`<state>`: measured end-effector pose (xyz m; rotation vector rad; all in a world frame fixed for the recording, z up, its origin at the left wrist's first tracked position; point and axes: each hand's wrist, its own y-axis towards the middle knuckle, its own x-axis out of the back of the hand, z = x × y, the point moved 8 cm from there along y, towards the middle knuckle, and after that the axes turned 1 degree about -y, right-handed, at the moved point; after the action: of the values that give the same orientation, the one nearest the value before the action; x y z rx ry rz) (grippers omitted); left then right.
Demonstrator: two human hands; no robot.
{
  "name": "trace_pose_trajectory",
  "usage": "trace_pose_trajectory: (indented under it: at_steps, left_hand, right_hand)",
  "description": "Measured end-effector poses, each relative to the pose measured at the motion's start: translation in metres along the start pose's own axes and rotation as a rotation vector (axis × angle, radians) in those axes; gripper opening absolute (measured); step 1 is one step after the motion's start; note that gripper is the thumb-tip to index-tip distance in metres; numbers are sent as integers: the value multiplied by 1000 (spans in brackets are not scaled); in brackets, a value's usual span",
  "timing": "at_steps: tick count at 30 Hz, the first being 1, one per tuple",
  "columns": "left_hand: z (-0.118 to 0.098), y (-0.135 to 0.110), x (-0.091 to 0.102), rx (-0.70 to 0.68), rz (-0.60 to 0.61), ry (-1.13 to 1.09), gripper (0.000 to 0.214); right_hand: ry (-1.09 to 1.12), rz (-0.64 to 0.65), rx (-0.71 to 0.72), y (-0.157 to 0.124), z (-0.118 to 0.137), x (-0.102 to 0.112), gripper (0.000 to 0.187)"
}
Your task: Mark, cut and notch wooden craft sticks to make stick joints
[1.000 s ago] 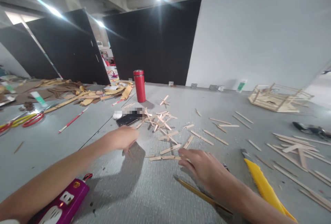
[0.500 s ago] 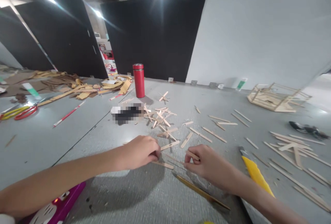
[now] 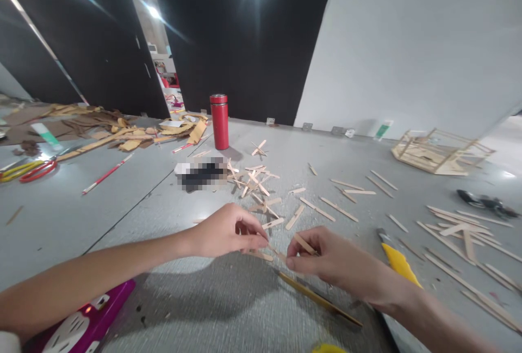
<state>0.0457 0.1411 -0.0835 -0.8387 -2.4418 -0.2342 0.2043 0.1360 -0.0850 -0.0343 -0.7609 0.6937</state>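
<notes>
Between my two hands is a thin wooden craft stick [image 3: 276,251], slightly blurred. My left hand [image 3: 232,231] pinches its left end between thumb and fingertips. The other end sits in the fingers of my right hand [image 3: 322,255], which are curled closed. A second wooden stick [image 3: 304,243] is tucked across the right hand's index finger. Below the hands lies a slim, gold-coloured pointed tool [image 3: 320,299]. Just beyond my fingers, loose craft sticks [image 3: 295,217] are scattered, one partly covered by the left hand.
A red flask [image 3: 220,123] stands behind a heap of sticks [image 3: 256,181]. At right are a yellow cutter [image 3: 397,260], more sticks [image 3: 460,228] and a wooden frame model [image 3: 442,152]. A purple power strip [image 3: 92,320] lies under my left forearm; scissors [image 3: 38,171] lie far left.
My left hand has moved right, toward the right hand, and its fingertips have closed on the thin stick's end. My right hand stays nearly in place. The view has shifted slightly.
</notes>
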Motion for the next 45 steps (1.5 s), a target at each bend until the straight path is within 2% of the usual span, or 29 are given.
trace_pose_trajectory:
  at_steps: [2, 4, 7, 11, 15, 17, 20, 23, 25, 30, 33, 35, 40, 45]
  left_hand:
    - [1, 0, 0, 14, 18, -12, 25]
    - [5, 0, 3, 38, -4, 12, 24]
    - [14, 0, 15, 84, -136, 110, 29]
    - [25, -2, 38, 133, -363, 282, 28]
    - [22, -5, 48, 90, -485, 401, 18]
    - [14, -3, 41, 16, -432, 430, 22]
    - [-2, -2, 14, -115, -195, 434, 24]
    - [-14, -6, -9, -212, 14, 435, 23]
    - [-16, -8, -15, -232, 72, 439, 23]
    - [1, -5, -11, -151, 38, 427, 6]
    - [11, -4, -7, -81, -7, 403, 6]
    - [14, -4, -6, -52, -23, 385, 8]
    - [11, -6, -5, -10, -37, 322, 14]
    - [-2, -14, 14, 38, -76, 206, 12]
  right_hand:
    - [-62, -53, 32, 2, 0, 4, 15]
    - [-161, -168, 75, 5, -2, 13, 15]
    - [-318, -305, 201, 8, -4, 21, 25]
    - [-437, -276, 368, 12, -7, 8, 36]
    - [-502, -340, 369, 12, -9, 11, 38]
    - [-535, -421, 329, 10, -11, 25, 39]
    - [-594, -511, 257, 8, -20, 48, 41]
    - [-640, -483, 252, 11, -30, 56, 47]
    - [-654, -421, 287, 15, -34, 52, 51]
    - [-651, -358, 318, 21, -37, 41, 43]
    - [-642, -313, 311, 22, -34, 38, 29]
    - [-624, -260, 316, 22, -30, 36, 29]
    - [-519, -203, 277, 18, -23, 32, 21]
    - [-340, -160, 195, 11, -11, 28, 19]
